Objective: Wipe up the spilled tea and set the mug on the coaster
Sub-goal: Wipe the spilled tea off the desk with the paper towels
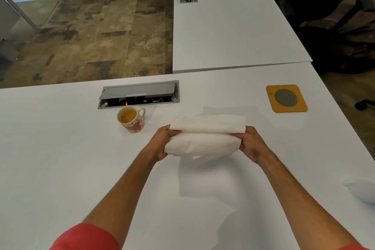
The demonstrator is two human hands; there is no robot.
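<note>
Both hands, left hand (pixel 162 144) and right hand (pixel 251 144), grip a folded paper towel (pixel 205 138) above the desk (pixel 60 148) at frame centre. Tea-filled mug (pixel 131 119) stands left; coaster (pixel 286 98) lies upper right.

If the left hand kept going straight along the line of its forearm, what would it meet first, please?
Probably nothing nearby: the left hand, gripping the folded paper towel, points up and right, passing right of the mug. Bare table lies ahead, though depth is uncertain.
</note>
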